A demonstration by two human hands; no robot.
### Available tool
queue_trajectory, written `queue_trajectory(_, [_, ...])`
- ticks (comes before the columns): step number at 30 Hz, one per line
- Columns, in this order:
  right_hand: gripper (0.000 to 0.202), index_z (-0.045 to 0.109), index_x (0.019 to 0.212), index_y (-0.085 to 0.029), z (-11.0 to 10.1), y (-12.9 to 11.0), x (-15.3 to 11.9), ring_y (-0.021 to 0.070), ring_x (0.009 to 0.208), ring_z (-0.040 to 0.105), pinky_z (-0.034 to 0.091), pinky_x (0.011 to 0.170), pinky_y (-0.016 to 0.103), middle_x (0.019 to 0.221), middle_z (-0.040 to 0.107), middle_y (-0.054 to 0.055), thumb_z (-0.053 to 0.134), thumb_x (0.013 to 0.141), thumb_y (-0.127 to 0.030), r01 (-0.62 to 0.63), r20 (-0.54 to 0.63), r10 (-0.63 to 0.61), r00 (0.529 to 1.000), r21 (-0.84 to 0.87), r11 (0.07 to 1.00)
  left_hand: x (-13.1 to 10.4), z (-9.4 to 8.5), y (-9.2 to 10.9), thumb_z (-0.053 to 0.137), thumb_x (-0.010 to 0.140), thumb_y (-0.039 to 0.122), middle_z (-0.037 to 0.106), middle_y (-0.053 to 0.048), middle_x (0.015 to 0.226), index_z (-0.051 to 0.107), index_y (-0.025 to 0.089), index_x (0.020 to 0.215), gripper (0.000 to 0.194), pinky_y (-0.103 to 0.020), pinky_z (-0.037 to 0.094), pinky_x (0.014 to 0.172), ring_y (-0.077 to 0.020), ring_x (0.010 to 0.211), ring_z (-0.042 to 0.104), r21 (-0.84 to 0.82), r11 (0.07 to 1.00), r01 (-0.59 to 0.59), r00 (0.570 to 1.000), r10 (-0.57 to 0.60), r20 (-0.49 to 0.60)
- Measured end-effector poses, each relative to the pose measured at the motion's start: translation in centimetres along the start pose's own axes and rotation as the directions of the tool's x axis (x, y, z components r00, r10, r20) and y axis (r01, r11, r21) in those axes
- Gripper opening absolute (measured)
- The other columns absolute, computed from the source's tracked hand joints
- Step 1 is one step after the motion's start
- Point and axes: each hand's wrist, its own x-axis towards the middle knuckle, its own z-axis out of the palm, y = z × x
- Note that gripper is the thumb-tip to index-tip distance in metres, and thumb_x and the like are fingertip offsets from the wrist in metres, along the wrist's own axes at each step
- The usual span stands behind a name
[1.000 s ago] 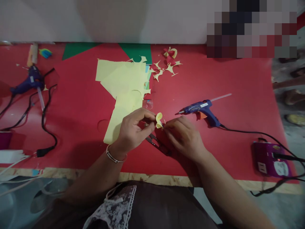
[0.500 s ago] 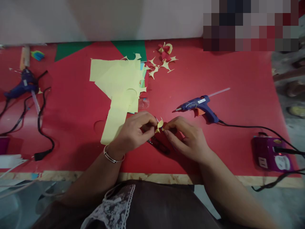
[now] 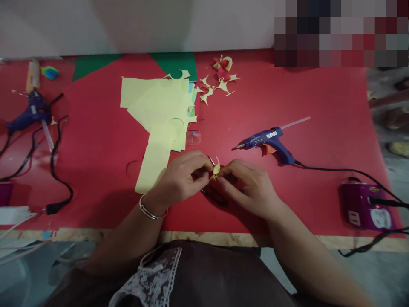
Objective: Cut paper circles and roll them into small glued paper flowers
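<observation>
My left hand (image 3: 191, 175) pinches one side of a small curled yellow paper piece (image 3: 216, 169), shaped like petals, in front of me. The fingers of my right hand (image 3: 247, 185) are closed on its other side. Fingertips cover much of the piece. Below it, on the red table covering, lie scissors (image 3: 214, 195), their dark handles partly hidden by my hands and their blade tip showing above. Beyond my right hand rests a blue glue gun (image 3: 270, 143) with an orange trigger and a clear glue stick in its back.
Yellow paper sheets (image 3: 156, 102) lie left of centre, with curved offcuts (image 3: 223, 86) and red-yellow paper pieces (image 3: 223, 64) behind. Another blue glue gun (image 3: 30, 113) and a black plug (image 3: 57, 207) are at left. A purple power box (image 3: 366, 207) with cables stands at right.
The yellow paper piece has turned and shifted slightly right between my fingers. My right fingertips have moved closer to my left ones and now touch the piece.
</observation>
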Motion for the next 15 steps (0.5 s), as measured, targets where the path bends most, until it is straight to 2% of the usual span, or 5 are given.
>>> queue_trajectory(15, [0.01, 0.061, 0.09, -0.02, -0.08, -0.07, -0.02, 0.0134, 0.067, 0.06, 0.048, 0.065, 0.027, 0.077, 0.067, 0.001, 0.062, 0.1, -0.018, -0.009, -0.026, 0.009, 1.0, 0.005, 1.0, 0.05, -0.04, -0.06, 0.064, 0.091, 0.008, 0.07, -0.002, 0.09, 0.066, 0.02, 0.094, 0.012, -0.025, 0.052, 0.069, -0.013, 0.077, 0.064, 0.021, 0.999, 0.027, 1.0, -0.028, 0.013])
